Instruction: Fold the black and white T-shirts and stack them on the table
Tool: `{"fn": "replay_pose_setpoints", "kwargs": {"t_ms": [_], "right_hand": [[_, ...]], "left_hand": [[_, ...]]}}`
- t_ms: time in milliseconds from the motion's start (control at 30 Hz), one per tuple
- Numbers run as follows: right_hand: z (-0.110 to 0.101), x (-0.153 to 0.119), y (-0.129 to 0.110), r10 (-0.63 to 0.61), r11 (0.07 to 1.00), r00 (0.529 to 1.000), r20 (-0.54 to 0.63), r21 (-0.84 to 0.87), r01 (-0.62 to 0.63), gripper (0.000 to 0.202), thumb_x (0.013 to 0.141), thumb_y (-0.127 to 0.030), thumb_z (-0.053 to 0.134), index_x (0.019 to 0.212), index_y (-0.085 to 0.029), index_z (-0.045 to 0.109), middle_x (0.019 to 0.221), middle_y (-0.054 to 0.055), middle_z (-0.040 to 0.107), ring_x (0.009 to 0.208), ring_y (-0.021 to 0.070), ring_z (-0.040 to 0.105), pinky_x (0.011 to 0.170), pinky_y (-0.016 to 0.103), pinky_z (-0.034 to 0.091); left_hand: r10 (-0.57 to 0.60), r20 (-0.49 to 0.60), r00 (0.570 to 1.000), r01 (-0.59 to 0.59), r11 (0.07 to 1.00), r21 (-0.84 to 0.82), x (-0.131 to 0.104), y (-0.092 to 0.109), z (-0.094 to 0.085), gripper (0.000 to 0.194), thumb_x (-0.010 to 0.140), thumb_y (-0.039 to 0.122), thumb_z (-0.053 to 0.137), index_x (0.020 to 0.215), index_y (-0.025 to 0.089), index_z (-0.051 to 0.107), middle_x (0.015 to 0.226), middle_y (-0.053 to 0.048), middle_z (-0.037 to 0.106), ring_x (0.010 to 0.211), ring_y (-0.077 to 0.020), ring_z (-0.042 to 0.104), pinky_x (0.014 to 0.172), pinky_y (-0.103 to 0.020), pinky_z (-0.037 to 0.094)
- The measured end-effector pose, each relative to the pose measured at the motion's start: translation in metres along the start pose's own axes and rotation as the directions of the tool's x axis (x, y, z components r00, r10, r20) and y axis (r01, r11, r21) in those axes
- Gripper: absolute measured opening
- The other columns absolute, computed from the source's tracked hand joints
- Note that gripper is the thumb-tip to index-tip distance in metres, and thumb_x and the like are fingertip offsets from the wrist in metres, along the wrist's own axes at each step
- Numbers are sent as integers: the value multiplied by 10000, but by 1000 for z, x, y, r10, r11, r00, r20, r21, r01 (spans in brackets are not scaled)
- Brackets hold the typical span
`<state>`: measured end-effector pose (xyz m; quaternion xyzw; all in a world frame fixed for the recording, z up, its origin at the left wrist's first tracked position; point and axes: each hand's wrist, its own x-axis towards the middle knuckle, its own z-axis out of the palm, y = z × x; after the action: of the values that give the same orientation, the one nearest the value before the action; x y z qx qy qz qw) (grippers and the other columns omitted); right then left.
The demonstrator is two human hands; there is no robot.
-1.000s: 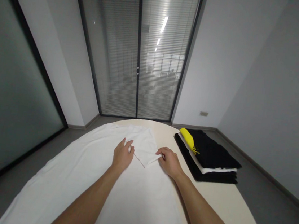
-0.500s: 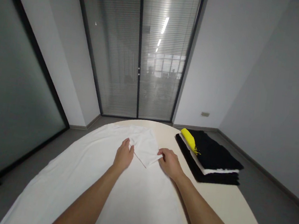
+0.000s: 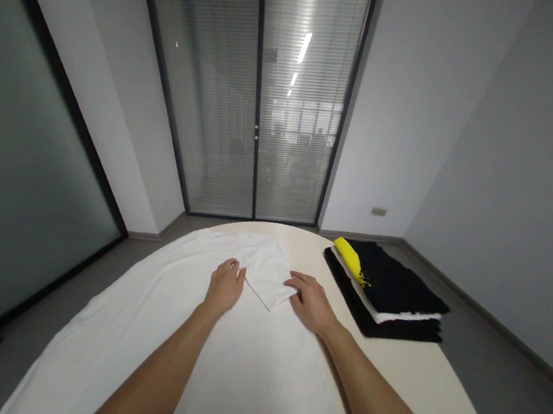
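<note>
A large white cloth lies spread over the left and middle of the round table, with a folded-over flap whose corner points toward me. My left hand is closed at the left edge of that flap, its fingertips on the fabric. At the flap's right edge, my right hand rests with its fingers apart, the fingertips touching the white fabric.
A stack of folded black and white clothes with a yellow piece on top sits at the right of the pale table. Beyond the table stand a glass partition with blinds and grey walls.
My left hand has shifted slightly left along the flap. The fingers of my right hand have loosened from a pinch and stretched out over the flap's edge.
</note>
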<state>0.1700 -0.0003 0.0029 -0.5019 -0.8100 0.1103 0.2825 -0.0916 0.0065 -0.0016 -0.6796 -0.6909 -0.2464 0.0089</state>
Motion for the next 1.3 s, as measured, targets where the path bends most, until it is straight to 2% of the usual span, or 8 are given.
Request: {"fn": "replay_pose_setpoints", "kwargs": {"t_ms": [100,267,367,533,700,933,1133,1300], "right_hand": [[0,0,1,-24,1000,1000,-2,1,24,398,831,-76,542,1135,-258,724,1406,63,611,1315,239,524,1128,452,360],[1,1,3,-31,999,999,-14,18,32,337,840,-60,517,1047,-243,711,1379,54,632,1316,228,525,1123,447,358],[1,1,2,-29,999,1000,-7,21,29,329,829,-37,503,1005,-238,695,1364,48,642,1324,226,518,1124,442,348],[-6,1,-5,34,999,999,-36,-32,-35,280,825,-76,535,1021,-223,671,1120,56,714,1095,225,612,962,356,421],[-16,1,-14,120,985,991,-61,-120,-126,167,804,-115,561,877,-208,679,907,42,678,875,197,607,794,302,400],[-24,3,-19,158,956,985,-72,-237,-171,251,914,-201,501,752,-198,694,931,94,708,943,241,622,814,347,397],[-11,7,-11,-2,991,1000,-30,-132,-2,334,957,-245,492,1241,-214,664,1275,81,682,1204,249,571,1010,372,393],[-7,30,-15,123,959,991,46,-264,-106,251,948,-264,496,1011,-173,722,1104,125,721,1101,272,611,941,362,425]], "left_hand": [[-55,-48,997,54,999,-3,1,3,-2,446,1048,299,321,1319,138,637,1415,-137,576,1247,-256,575,1063,-378,457],[-120,-72,990,121,993,12,-1,5,-5,461,1036,273,306,1136,131,734,1248,-151,676,1096,-285,655,981,-415,508],[-117,-83,990,119,993,21,-2,7,-6,445,1024,265,330,1162,120,727,1254,-163,672,1122,-292,645,1007,-423,498],[22,-109,994,-16,998,54,-7,11,-3,427,1008,323,418,1335,166,642,1507,-137,502,1371,-288,482,1140,-426,400],[143,67,987,-148,986,74,-14,13,-1,495,991,399,475,1432,191,559,1505,-145,520,1396,-292,467,1165,-469,347],[157,80,984,-165,982,94,-16,16,-2,499,956,419,525,1388,181,601,1520,-159,498,1423,-314,430,1174,-481,319],[195,121,973,-204,976,70,-18,17,1,547,959,463,521,1450,222,546,1571,-138,441,1465,-326,377,1184,-506,299],[195,92,976,-202,977,67,-18,20,-2,525,938,440,555,1407,206,589,1520,-144,499,1425,-330,416,1172,-495,314]]}}
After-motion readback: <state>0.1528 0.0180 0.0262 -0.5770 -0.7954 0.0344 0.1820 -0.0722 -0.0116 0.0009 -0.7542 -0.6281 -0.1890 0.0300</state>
